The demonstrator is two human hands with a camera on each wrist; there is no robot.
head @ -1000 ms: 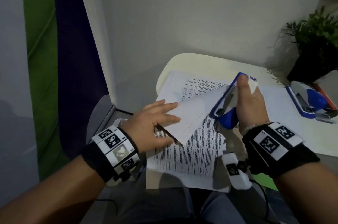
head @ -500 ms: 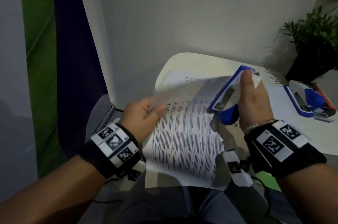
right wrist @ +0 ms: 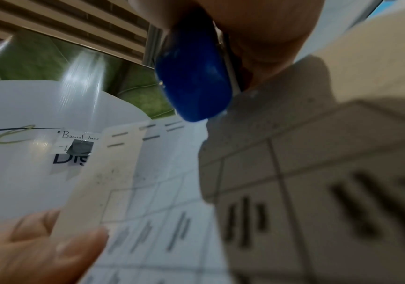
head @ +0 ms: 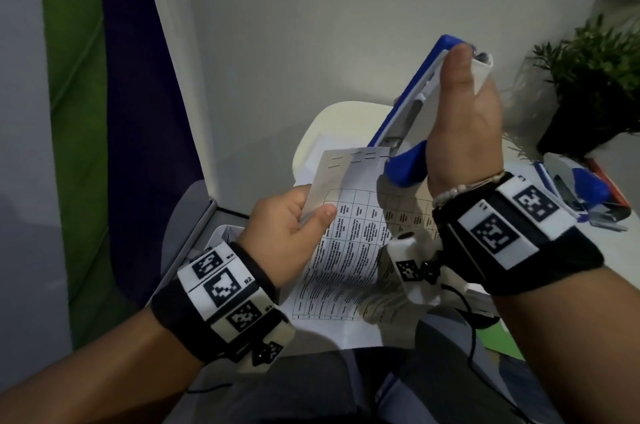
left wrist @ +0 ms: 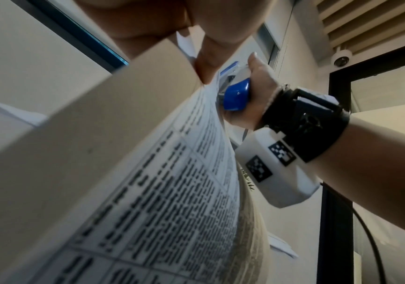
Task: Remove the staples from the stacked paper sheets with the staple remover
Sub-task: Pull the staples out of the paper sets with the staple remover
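While left fingers (head: 322, 214) pinch the sheets (head: 349, 250) and right fingers (head: 457, 63) clasp the staple remover (head: 405, 112), a partition (head: 311, 42) backs the white table (head: 336, 125).

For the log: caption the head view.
Left hand holds stapled sheets up; right hand grips the blue staple remover at their top edge.

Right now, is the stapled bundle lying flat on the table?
No, the left hand holds the stapled sheets raised off the table, beside the staple remover in the right hand.

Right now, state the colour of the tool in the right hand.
The plastic staple remover is blue and white; head view.
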